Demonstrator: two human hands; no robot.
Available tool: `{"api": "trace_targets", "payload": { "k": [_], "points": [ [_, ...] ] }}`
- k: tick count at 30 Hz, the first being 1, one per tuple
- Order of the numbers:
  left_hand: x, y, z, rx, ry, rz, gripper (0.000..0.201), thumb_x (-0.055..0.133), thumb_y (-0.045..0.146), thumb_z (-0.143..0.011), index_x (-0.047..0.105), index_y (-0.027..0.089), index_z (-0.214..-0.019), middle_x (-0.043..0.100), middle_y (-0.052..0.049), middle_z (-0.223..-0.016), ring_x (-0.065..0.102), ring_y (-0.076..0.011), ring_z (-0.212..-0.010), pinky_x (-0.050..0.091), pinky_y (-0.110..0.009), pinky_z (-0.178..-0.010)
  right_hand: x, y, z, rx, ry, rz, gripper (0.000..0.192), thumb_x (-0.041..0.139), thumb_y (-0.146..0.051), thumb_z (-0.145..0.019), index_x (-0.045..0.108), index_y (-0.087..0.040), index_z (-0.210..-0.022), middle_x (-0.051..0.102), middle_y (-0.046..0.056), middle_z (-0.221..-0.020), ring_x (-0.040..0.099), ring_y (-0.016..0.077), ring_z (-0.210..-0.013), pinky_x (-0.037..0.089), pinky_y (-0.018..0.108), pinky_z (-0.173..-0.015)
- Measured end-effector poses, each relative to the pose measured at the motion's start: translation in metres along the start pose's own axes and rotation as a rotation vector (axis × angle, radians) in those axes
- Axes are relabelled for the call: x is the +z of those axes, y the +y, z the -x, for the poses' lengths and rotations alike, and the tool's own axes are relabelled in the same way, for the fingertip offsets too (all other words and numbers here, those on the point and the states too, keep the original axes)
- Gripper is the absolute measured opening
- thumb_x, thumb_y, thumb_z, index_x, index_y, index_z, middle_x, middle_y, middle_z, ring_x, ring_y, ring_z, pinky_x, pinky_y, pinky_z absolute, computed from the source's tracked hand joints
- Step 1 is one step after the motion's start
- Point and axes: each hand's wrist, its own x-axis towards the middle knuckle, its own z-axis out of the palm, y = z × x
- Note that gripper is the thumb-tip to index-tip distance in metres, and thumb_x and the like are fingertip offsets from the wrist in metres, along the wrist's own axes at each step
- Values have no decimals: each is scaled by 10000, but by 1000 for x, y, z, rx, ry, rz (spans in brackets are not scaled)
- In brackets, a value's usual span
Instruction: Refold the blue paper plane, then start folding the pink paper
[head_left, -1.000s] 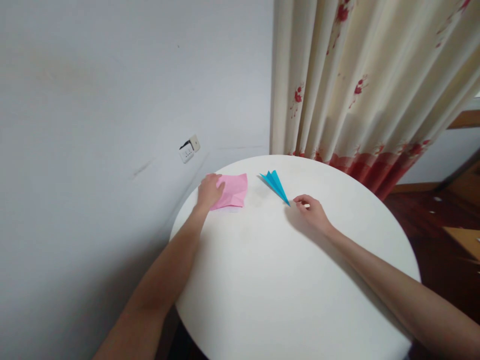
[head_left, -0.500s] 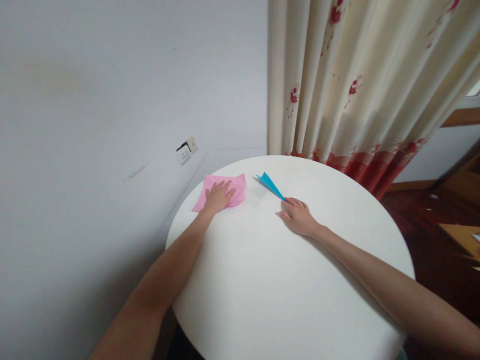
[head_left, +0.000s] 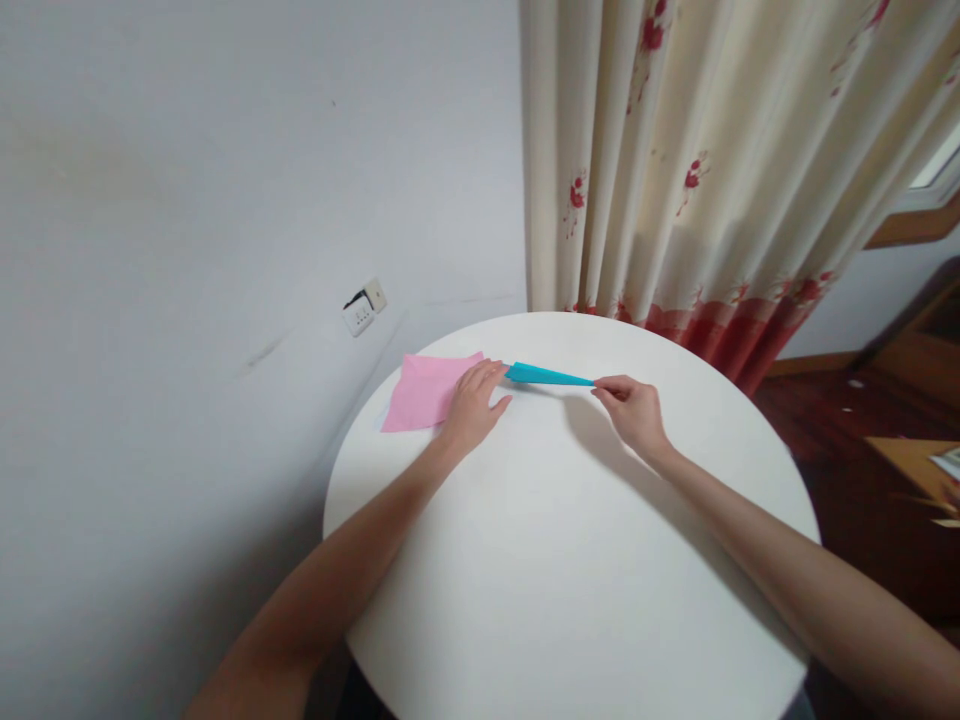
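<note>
A blue folded paper plane point(head_left: 547, 376) hangs just above the round white table point(head_left: 570, 560), near its far edge. My right hand point(head_left: 634, 412) pinches the plane's pointed right end. My left hand point(head_left: 476, 405) lies with fingers spread at the plane's left end, its fingertips touching or almost touching it. A pink sheet of paper point(head_left: 427, 390) lies flat on the table just left of my left hand, partly under it.
A grey wall with a white socket point(head_left: 360, 310) stands left of the table. A cream curtain with red flowers point(head_left: 712, 160) hangs behind it. Dark wooden floor and wooden furniture point(head_left: 907, 460) show at the right.
My right hand took the blue plane by its tip and turned it sideways. My left hand slid off the middle of the pink sheet rightward to the plane's other end.
</note>
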Motion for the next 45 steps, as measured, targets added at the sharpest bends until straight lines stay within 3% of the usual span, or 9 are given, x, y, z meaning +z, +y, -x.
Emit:
{"api": "trace_targets", "payload": {
  "k": [6,9,13,15,23,30,36,41,45],
  "points": [
    [-13,37,-2,-96,31,297,388,697,381,-866,661,232,-1222,620,-102,-1326,504,-305,-1306,315,-463,-1169,-12,-32,-6,76,57,-345,290,776,-377,-706,688,-183,-903,623,-2,-629,571,150,-573,469,299,-564],
    [-25,52,0,-286,-169,609,385,645,480,-901,681,201,-1164,706,-119,-1124,644,-288,-1095,481,-411,-988,-11,-45,0,155,-35,-533,335,794,-392,-700,660,-203,-941,574,-35,-628,523,118,-563,406,261,-530],
    [-35,59,6,-377,-625,840,533,741,457,-839,618,230,-1305,674,-117,-1187,628,-282,-1124,502,-349,-901,-9,-52,8,250,-176,-600,356,814,-385,-687,646,-198,-940,534,-55,-604,487,103,-558,364,248,-525],
    [-33,61,10,-410,-730,878,682,805,396,-785,540,246,-1396,664,-108,-1144,644,-258,-1059,508,-322,-844,-7,-51,10,256,-262,-576,384,818,-382,-690,646,-194,-978,534,-60,-612,475,99,-551,358,248,-525],
    [5,77,23,-391,-525,933,715,709,202,-797,450,254,-1461,627,-41,-1014,642,-144,-794,477,-210,-640,23,-40,35,353,-441,-535,553,823,-455,-708,604,-215,-1156,607,-52,-667,531,113,-556,411,251,-541],
    [24,68,25,-272,-236,676,419,622,220,-879,637,213,-1298,637,-91,-1231,633,-233,-1099,511,-345,-963,38,-39,52,455,-492,-688,451,904,-399,-616,695,-167,-941,733,62,-833,660,192,-703,513,332,-688],
    [30,61,28,-166,-311,450,452,536,264,-950,565,227,-1399,512,-97,-1441,447,-269,-1373,308,-427,-1192,35,-30,46,543,-334,-751,478,899,-335,-625,691,-194,-1032,731,28,-782,660,189,-684,522,344,-698],
    [30,66,31,-188,-428,397,922,815,282,-722,372,240,-1530,371,-114,-1548,341,-317,-1447,314,-437,-1197,36,-33,46,578,-342,-823,450,853,-297,-663,661,-195,-1058,724,37,-810,657,200,-704,532,368,-727],
    [25,65,29,-186,-403,445,745,689,222,-796,435,239,-1496,476,-95,-1495,442,-298,-1386,336,-455,-1180,38,-33,49,599,-382,-772,403,787,-235,-705,627,-217,-1074,709,26,-822,653,196,-719,533,355,-714]
  ]
}}
